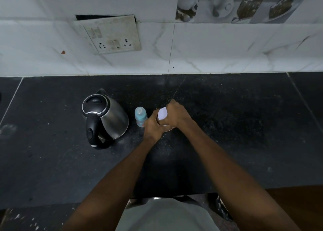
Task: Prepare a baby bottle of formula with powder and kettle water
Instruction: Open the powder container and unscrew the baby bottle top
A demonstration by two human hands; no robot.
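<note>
A steel kettle [108, 119] with a black lid and handle stands on the dark counter [227, 126], left of centre. Just to its right stands a small clear baby bottle [140, 116] with its light blue cap on. Right of the bottle is a powder container with a white lid [162, 113]. My left hand [153, 127] wraps around the container's body. My right hand [176, 114] grips its white lid from the right. Most of the container is hidden by both hands.
A white marble-tiled wall [209, 52] rises behind the counter, with a socket and switch plate [111, 37] above the kettle. The counter's front edge runs near my body.
</note>
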